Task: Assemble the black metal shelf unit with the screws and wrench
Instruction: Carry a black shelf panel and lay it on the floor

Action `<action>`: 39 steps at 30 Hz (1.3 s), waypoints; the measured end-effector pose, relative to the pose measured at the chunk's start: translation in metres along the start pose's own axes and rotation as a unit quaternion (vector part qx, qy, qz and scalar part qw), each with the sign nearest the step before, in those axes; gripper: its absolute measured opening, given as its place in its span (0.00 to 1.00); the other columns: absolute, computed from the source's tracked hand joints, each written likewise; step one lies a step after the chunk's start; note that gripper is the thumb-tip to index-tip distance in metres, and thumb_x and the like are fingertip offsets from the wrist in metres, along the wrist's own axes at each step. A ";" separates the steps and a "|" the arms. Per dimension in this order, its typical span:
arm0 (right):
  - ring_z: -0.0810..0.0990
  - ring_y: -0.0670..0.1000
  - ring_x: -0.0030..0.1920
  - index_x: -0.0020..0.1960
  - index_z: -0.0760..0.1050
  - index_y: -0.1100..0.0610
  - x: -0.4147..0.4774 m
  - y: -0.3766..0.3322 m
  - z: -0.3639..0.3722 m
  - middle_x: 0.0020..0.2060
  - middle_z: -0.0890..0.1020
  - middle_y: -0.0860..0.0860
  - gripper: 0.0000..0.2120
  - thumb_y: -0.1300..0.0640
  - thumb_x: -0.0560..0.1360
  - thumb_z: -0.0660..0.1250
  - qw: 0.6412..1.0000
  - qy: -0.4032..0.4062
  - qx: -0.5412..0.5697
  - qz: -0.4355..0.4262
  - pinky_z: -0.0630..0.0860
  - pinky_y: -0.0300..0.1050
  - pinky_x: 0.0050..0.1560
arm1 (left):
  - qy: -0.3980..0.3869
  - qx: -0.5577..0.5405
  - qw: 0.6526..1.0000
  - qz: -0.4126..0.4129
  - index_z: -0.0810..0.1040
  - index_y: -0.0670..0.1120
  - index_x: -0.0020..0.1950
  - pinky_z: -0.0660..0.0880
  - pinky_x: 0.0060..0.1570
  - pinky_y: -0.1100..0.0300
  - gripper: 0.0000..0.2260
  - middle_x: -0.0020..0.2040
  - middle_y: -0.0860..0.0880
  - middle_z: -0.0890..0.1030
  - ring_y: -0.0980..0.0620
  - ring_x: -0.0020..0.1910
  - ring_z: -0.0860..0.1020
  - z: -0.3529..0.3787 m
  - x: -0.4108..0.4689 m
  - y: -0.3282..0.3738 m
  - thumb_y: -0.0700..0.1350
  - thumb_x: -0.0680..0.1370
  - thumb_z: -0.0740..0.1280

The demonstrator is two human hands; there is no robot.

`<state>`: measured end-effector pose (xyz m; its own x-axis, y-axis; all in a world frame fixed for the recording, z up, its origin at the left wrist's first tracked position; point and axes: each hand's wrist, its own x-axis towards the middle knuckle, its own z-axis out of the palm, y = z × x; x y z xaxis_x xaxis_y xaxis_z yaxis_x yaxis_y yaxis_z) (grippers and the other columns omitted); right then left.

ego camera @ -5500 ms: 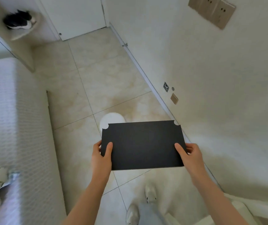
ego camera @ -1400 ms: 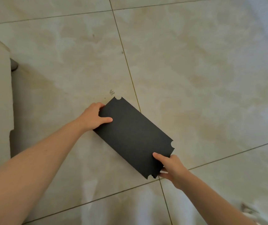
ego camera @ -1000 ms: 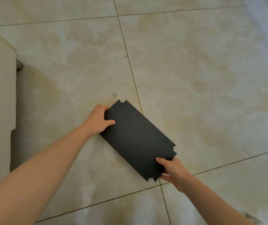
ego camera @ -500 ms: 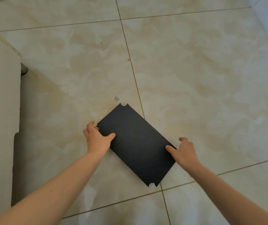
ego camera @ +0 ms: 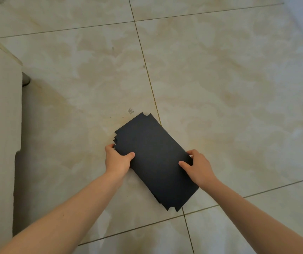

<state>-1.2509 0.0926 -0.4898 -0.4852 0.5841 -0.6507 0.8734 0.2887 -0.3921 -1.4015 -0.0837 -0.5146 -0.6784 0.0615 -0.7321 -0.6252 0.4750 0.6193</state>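
Got the stack of black panels (ego camera: pixel 154 156) down at the floor (ego camera: pixel 220 88), lying diagonal over a grout line; can't tell if it's fully resting yet; the sheets are fanned out a bit at the left corner and the bottom end, so they aren't square; my left hand (ego camera: pixel 116 161) grips one long edge, thumb on top, fingers tucked round it; my right hand (ego camera: pixel 199 166) grips the opposite edge the same way; my tip: squeeze both sides in evenly and get the stack flush before peeling one sheet off; I reckon thin metal slides easily and could nick tile or fingers.
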 end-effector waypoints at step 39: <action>0.74 0.52 0.61 0.70 0.67 0.56 -0.214 -0.085 -0.197 0.64 0.73 0.52 0.18 0.53 0.81 0.60 0.998 0.022 -0.014 -0.060 0.69 0.43 0.58 | -0.068 0.287 0.949 0.116 0.70 0.45 0.71 0.69 0.47 0.62 0.19 0.56 0.50 0.77 0.51 0.51 0.75 -0.058 -0.249 0.200 0.47 0.82 0.66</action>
<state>-1.2132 0.0919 -0.1890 -0.5852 0.5760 -0.5708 0.8098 0.3794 -0.4475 -1.3795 -0.0551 -0.1917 -0.6925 0.3166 -0.6483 -0.1260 0.8316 0.5408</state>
